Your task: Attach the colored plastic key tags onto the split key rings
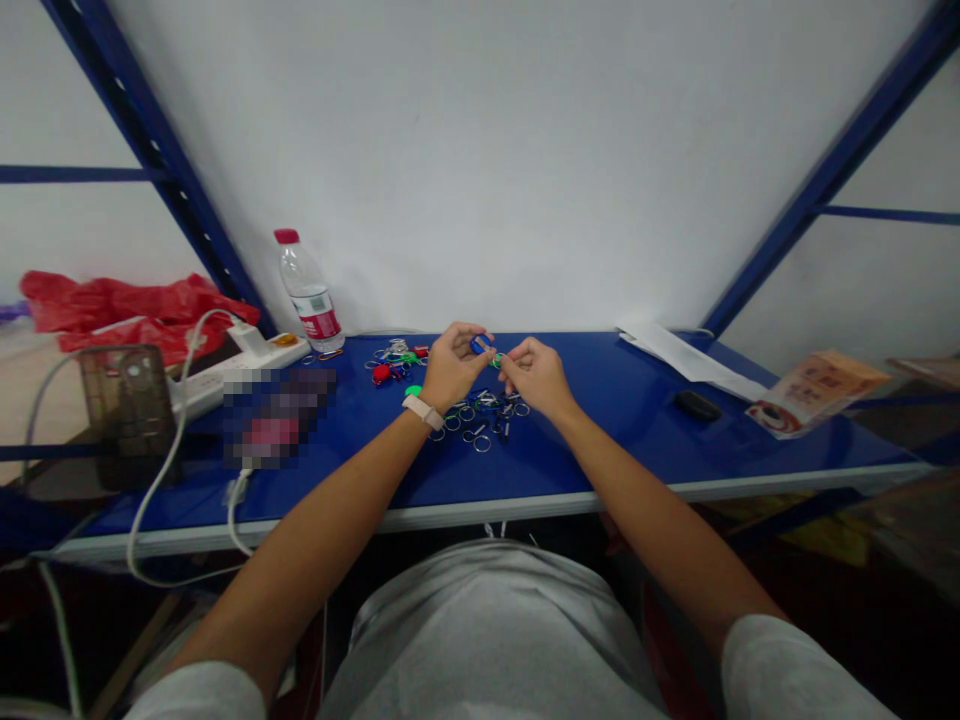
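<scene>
My left hand [452,366] is closed on a small round blue piece [481,344], perhaps a key reel. Close to it, the fingers of my right hand [537,374] pinch a small green piece [496,360]; its exact kind is too small to make out. Both hands are held together above the table, fingertips nearly touching. Below them lies a heap of metal key rings [482,443] with dark clips. To the left of my left hand is another cluster, with a red round piece [382,374], a green round piece [413,391] and silver parts.
On the blue table [600,440], a water bottle [311,300], a power strip [217,378] and a blurred-out phone [281,420] with a cable stand left. Rightward are white papers [686,362], a black object [697,405] and a printed packet [814,393]. A wall rises behind.
</scene>
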The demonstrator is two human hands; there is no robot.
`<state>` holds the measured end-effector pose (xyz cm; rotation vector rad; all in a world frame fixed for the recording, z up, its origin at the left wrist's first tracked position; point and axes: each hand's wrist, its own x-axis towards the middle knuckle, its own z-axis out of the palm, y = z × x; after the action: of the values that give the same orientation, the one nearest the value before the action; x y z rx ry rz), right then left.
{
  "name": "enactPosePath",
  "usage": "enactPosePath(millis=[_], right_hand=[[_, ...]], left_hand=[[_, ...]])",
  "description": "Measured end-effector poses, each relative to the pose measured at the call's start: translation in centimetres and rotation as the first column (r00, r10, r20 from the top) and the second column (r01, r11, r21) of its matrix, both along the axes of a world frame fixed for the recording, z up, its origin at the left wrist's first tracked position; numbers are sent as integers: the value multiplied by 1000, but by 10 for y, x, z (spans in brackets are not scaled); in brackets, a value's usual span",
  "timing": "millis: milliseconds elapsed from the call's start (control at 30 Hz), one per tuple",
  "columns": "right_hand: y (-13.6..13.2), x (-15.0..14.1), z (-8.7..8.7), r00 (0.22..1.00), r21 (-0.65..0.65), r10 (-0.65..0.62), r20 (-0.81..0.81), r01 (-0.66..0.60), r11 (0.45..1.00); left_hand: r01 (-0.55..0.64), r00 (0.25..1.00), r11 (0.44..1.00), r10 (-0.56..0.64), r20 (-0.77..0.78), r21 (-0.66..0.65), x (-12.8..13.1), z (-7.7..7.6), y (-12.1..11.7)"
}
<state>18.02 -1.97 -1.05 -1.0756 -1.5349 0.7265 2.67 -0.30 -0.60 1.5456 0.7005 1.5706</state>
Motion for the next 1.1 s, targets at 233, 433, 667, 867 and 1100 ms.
enactPosePath(millis=[233,433,667,867,1100], right_hand=[[0,1,-1,1000,25,20,12,-20,999],[0,1,2,1000,0,-9,7,9,1000],[0,2,4,995,33,-71,-68,73,997],[0,0,4,990,68,-106,-95,113,991],[-2,2,6,992,69,-118,-41,120,990]], left_hand=[[6,1000,1000,-6,13,-6,0,2,-1],[20,1000,1000,-19,17,-17,-1,3,0],[31,1000,1000,-31,0,-1,-1,4,-1],[42,998,999,-41,-57,26,-1,5,-4],[3,986,989,21,-166,145,-2,6,-9]])
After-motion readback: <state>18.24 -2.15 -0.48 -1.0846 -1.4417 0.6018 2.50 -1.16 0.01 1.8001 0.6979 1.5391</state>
